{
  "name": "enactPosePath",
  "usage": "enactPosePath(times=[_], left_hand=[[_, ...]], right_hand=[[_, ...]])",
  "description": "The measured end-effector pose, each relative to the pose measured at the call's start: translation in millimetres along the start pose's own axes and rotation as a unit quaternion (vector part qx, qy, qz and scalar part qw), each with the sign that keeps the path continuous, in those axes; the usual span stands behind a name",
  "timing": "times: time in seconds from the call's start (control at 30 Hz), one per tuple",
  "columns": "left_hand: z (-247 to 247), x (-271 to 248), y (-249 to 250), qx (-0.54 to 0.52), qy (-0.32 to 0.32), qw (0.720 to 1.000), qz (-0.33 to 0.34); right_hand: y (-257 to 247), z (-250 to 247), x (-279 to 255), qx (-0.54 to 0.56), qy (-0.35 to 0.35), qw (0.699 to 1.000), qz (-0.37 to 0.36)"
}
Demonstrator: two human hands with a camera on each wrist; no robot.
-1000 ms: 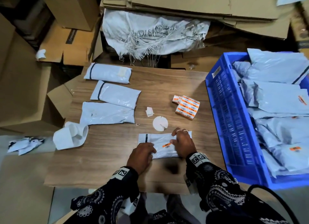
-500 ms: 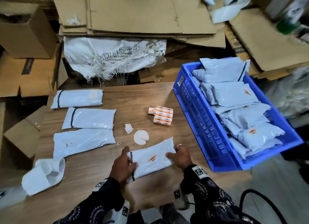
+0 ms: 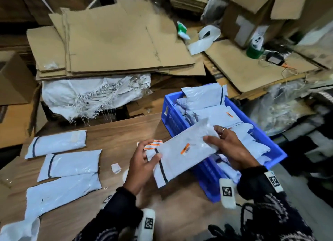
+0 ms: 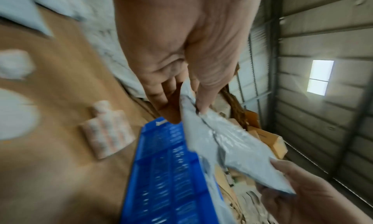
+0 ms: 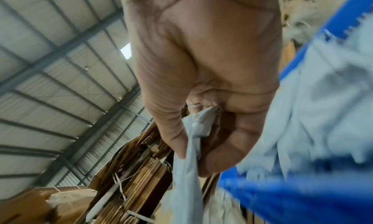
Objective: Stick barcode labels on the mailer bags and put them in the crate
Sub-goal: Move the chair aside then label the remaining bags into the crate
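A white mailer bag (image 3: 182, 151) with an orange barcode label (image 3: 185, 148) hangs in the air over the near-left corner of the blue crate (image 3: 277, 151). My left hand (image 3: 142, 164) pinches its near end by the black stripe, thumb on top. My right hand (image 3: 225, 147) grips its far end (image 5: 193, 128) over the crate. The left wrist view shows the same bag (image 4: 228, 149) stretched between both hands above the crate wall (image 4: 167, 171). Several labelled bags (image 3: 218, 112) lie in the crate. The label roll (image 3: 153, 143) peeks out behind my left hand.
Three unlabelled mailer bags (image 3: 70, 165) lie in a column on the left of the wooden table (image 3: 115, 132). A paper scrap (image 3: 115, 168) lies by them. Flattened cardboard (image 3: 111, 42) and a frayed white sack (image 3: 90, 98) are piled behind the table.
Both hands lifted the labelled bag off the table and carried it right, over the crate's corner. The camera turned right and up.
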State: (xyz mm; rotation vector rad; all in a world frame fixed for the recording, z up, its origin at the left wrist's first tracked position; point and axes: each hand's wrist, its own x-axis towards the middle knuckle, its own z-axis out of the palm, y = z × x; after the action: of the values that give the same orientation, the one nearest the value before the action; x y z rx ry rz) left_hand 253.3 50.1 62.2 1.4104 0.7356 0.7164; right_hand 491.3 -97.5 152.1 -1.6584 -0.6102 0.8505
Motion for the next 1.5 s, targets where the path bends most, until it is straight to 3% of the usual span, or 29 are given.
enactPosePath(times=[0.17,0.27,0.37,0.47,0.6,0.73,0.87,1.1,1.3,1.5], left_hand=[[82.0,49.8,32.7,0.073,-0.071,0.993,0.067],[142.3,70.0,31.6,0.136,-0.113,0.982,0.073],[191.2,82.7,26.1,0.189,-0.143,0.971,0.034],[217.6,93.9,15.8,0.254,-0.195,0.947,-0.028],[219.5,99.9,13.0,0.288,-0.206,0.935,-0.035],[200.7,92.7,14.9,0.240,-0.168,0.956,-0.002],[164.7,78.5,19.2,0.214,-0.104,0.970,0.051],[88.7,40.0,24.2,0.175,-0.031,0.983,0.037],[-1.8,5.0,19.8,0.189,0.052,0.981,0.002],[-107.4,-35.6,5.3,0.271,0.133,0.952,-0.056]], right_hand=[[-3.9,-95.8,27.2,-0.086,0.147,0.983,-0.065],[8.4,-148.3,48.3,-0.214,0.229,0.945,-0.091],[22.0,-179.6,70.8,-0.345,0.263,0.899,-0.061],[39.9,-186.9,85.8,-0.477,0.249,0.843,-0.013],[60.2,-164.5,101.0,-0.495,0.085,0.865,0.012],[82.0,-156.6,116.6,-0.527,-0.015,0.847,0.072],[86.8,-158.2,124.8,-0.538,-0.038,0.838,0.084],[68.2,-159.2,123.6,-0.521,-0.027,0.849,0.077],[3.1,-98.5,98.0,-0.504,0.044,0.860,-0.065],[-22.7,30.8,71.9,-0.436,-0.035,0.885,-0.160]])
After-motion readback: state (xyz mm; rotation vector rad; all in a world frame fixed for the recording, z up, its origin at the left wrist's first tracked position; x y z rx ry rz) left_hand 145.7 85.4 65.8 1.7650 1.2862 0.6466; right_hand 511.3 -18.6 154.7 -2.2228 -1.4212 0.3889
